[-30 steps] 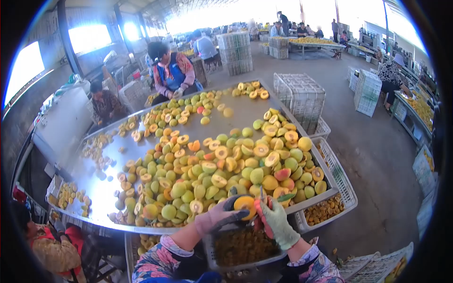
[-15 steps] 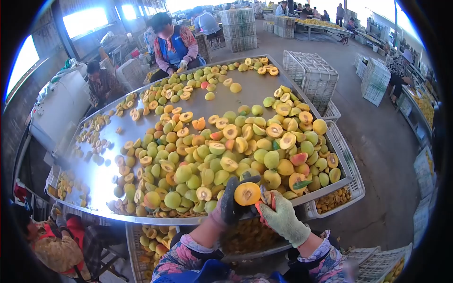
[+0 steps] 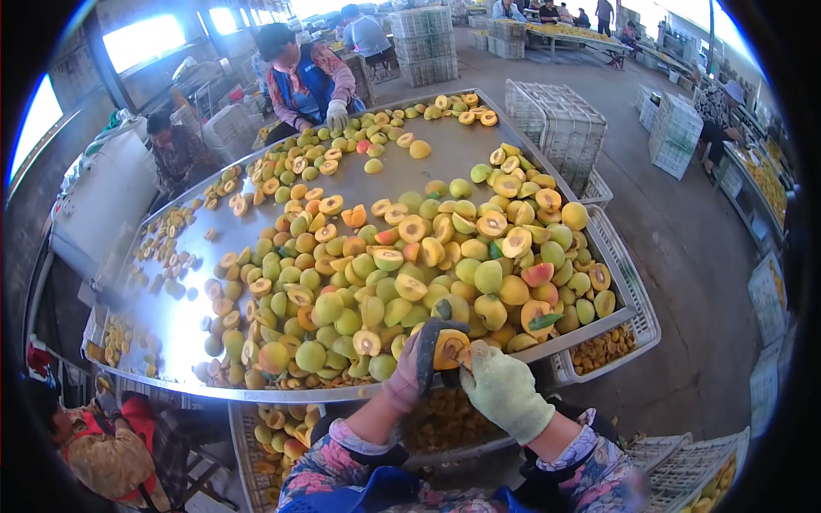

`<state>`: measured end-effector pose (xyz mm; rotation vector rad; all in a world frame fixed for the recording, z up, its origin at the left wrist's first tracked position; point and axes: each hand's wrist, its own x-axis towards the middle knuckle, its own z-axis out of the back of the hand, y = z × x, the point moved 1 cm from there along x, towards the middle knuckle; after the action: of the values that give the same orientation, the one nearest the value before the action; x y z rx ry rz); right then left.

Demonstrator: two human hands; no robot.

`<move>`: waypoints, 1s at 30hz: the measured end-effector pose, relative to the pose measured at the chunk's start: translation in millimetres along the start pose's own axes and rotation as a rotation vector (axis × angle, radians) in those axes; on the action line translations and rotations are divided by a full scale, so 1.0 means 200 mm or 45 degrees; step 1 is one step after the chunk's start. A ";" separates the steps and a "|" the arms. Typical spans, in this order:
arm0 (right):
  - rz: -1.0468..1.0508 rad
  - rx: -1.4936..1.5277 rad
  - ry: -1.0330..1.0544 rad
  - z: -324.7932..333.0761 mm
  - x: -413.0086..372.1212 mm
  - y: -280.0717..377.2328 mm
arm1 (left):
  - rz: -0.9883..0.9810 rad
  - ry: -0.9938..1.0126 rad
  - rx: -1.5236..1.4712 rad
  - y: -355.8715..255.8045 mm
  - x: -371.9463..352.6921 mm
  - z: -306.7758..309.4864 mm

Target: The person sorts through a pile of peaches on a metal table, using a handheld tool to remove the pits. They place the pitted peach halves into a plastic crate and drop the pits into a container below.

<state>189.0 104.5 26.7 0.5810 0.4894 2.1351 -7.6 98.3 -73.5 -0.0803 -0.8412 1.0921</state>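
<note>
My left hand (image 3: 422,363), in a dark-palmed glove, is closed around a halved yellow fruit (image 3: 449,349) at the table's near edge. Against the right side of that half is my right hand (image 3: 505,389), in a pale glove, its fingers closed on a small tool that is mostly hidden. Beyond both hands, a heap of green and yellow fruit (image 3: 342,295), whole and halved, covers much of the metal table (image 3: 453,158). Below my hands, a crate (image 3: 453,427) holds small brownish-orange pieces.
Another crate of fruit (image 3: 244,453) stands below the table, left of my arms. A crate (image 3: 641,329) lies along the right edge. Stacked crates (image 3: 560,128) stand behind it. Co-workers sit at the far side (image 3: 312,81) and at the lower left (image 3: 107,453).
The fruit half has turned from facing me to a tilted position. My right hand has moved left against it, and its fingers now cover most of the tool.
</note>
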 end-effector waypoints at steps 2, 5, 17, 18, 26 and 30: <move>0.020 0.002 0.020 0.00 0.00 0.01 | 0.066 0.004 -0.133 0.05 0.00 -0.02; 0.035 0.072 0.011 -0.02 0.00 0.00 | 0.189 0.064 -0.462 -0.02 0.09 0.05; -0.394 0.869 0.503 -0.11 -0.03 -0.06 | 0.366 -0.002 -0.638 -0.16 0.21 0.11; -0.205 0.604 0.357 -0.13 -0.04 -0.07 | 0.079 0.016 -0.396 -0.18 0.23 0.14; -0.795 1.330 0.863 0.03 0.01 0.00 | 0.049 -0.191 -0.384 -0.22 0.22 0.14; -0.597 1.104 0.761 -0.04 -0.02 -0.02 | 0.416 -0.096 -0.728 -0.24 0.22 0.13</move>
<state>189.9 101.9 17.0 0.2133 1.7379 1.5399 20.2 101.8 -10.1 -0.6776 -1.2189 1.1309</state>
